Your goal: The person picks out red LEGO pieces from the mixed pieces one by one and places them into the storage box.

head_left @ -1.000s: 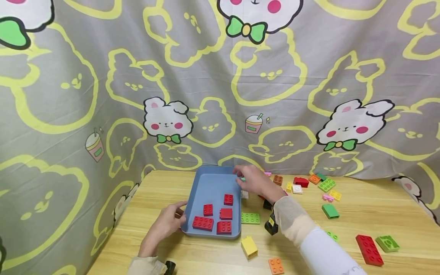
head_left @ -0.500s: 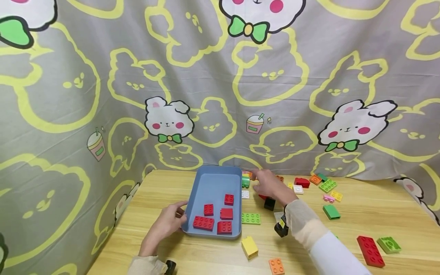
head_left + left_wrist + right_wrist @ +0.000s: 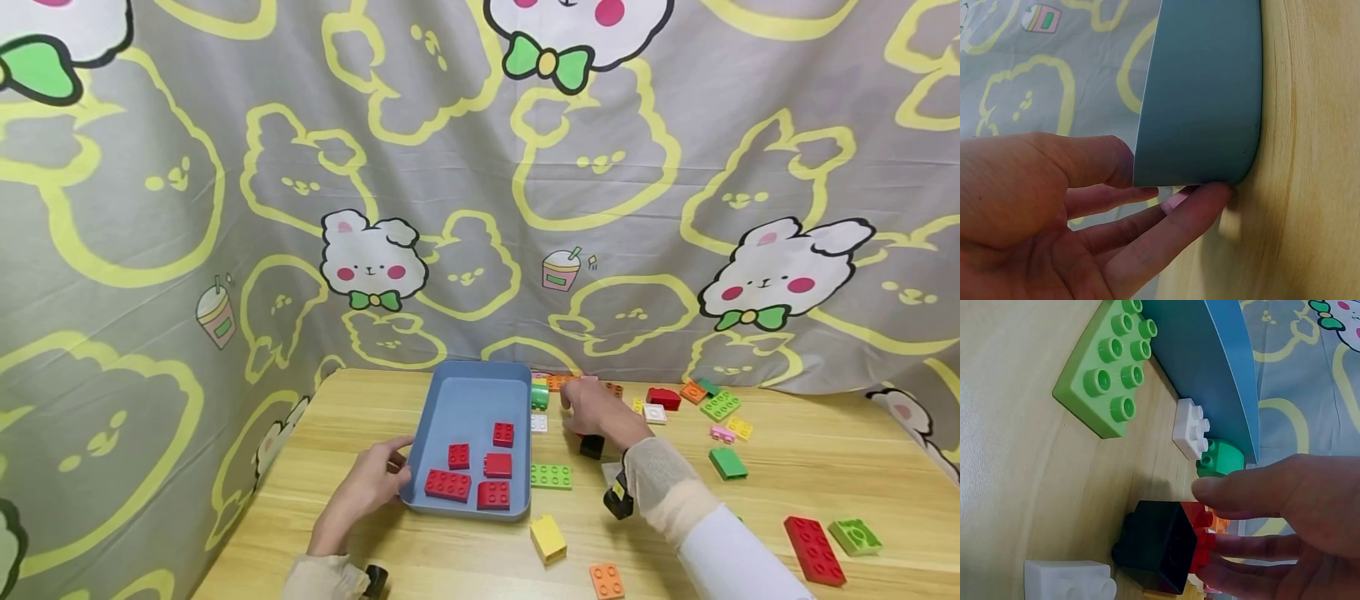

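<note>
My left hand [image 3: 371, 479] holds the blue tray [image 3: 468, 400] by its near left corner. In the left wrist view the thumb is at the rim and the fingertips touch the outside of the wall [image 3: 1204, 94] low down. Inside the tray lie several red bricks, among them a longer one [image 3: 447, 485] at the front. My right hand [image 3: 596, 410] reaches down to the right of the tray. Its thumb and extended fingers stand around a red brick [image 3: 1200, 540], partly hidden behind a black brick [image 3: 1157, 544] turned with its hollow side toward the hand.
A light green brick [image 3: 551, 476], a white brick [image 3: 538, 423] and a green piece [image 3: 539, 396] line the tray's right side. A yellow brick [image 3: 548, 539] and an orange brick [image 3: 607, 581] lie in front. More loose bricks spread right; a patterned curtain [image 3: 450, 167] hangs behind.
My right hand has moved from over the tray's far right corner to the right, then down toward the red brick beside the black one. My left hand stays at the tray.
</note>
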Demonstrator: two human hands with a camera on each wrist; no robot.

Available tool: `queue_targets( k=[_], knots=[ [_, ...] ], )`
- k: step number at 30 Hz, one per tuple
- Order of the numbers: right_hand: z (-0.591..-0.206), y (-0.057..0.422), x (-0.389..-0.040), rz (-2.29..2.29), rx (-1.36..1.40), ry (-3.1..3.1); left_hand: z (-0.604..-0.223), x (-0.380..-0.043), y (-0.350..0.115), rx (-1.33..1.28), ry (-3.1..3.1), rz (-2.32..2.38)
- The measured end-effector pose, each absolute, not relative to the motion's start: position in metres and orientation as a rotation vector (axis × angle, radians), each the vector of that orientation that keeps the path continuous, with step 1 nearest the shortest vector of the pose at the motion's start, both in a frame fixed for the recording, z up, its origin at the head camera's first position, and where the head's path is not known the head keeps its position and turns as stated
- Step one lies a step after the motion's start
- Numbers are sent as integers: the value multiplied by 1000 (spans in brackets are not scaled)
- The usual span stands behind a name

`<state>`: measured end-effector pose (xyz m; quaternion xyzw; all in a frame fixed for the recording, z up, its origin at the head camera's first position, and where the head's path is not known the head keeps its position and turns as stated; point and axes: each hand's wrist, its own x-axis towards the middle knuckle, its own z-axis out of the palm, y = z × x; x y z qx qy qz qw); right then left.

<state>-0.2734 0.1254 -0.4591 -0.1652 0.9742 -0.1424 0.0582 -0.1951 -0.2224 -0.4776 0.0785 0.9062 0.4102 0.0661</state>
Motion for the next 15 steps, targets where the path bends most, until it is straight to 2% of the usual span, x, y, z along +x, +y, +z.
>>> queue_targets(
  k=[7, 15],
  knots=[
    [-461, 125, -269, -478, -420, 2922, -478, -196, -221, 261, 2735, 1236],
    [-458, 122, -264, -464, -460, 2974, -478, -196, -225, 254, 2746, 1224]
  ],
)
